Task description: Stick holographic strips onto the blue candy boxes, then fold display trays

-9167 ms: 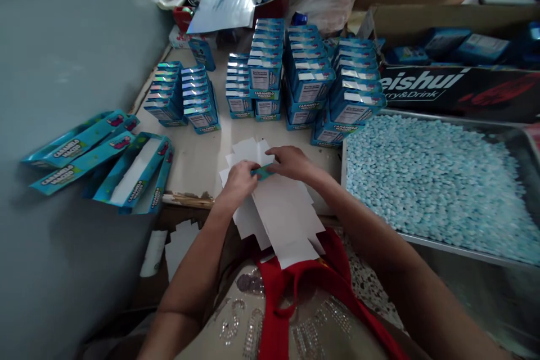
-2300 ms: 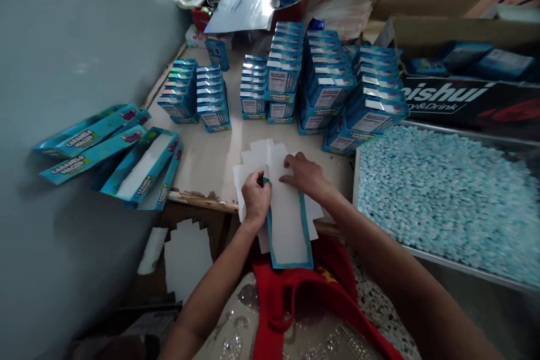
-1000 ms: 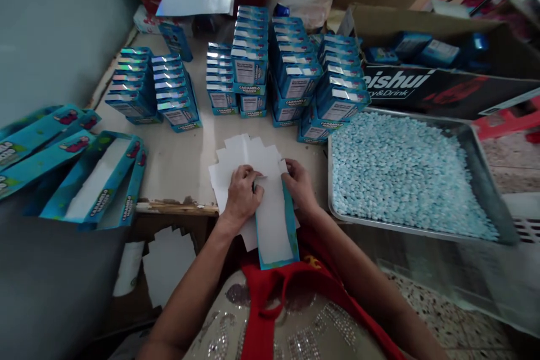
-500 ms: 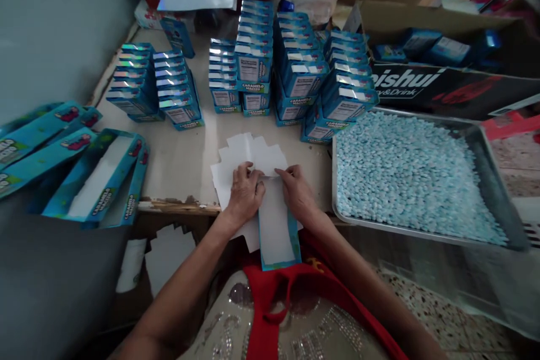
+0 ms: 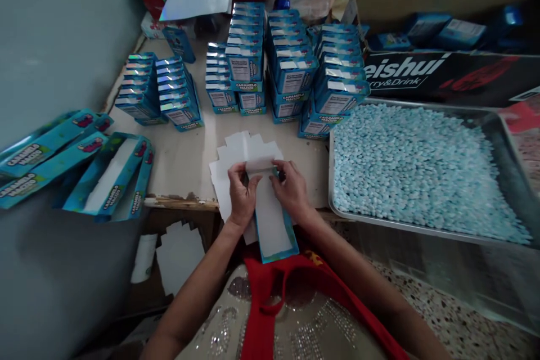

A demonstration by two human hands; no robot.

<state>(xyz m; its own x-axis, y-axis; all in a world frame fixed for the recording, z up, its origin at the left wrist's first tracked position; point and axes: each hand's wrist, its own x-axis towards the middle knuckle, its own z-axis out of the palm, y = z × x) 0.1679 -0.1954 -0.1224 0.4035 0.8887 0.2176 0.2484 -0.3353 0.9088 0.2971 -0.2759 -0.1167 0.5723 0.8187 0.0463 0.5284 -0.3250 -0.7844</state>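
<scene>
A long, shallow cardboard display tray point(image 5: 275, 225), white inside and blue outside, lies at the table's front edge with its near end over my lap. My left hand point(image 5: 243, 194) grips the far left corner of it, thumb inside and fingers around the outside. On the far right corner my right hand point(image 5: 291, 188) pinches the side wall between thumb and fingers. A white end flap stands up between both hands. Under the tray lie flat white die-cut card blanks point(image 5: 220, 171) with notched edges.
Filled blue candy boxes point(image 5: 246, 64) stand in several stacked rows at the back. Folded blue trays point(image 5: 105, 177) lean at the left. A metal pan point(image 5: 422, 225) of pale blue candies is at the right, before a black carton point(image 5: 464, 81). More white blanks point(image 5: 179, 256) lie below.
My left hand has shifted from pressing on the end flap to gripping the tray's far left corner. The flap now stands higher, and my right hand's fingers have wrapped around the right wall.
</scene>
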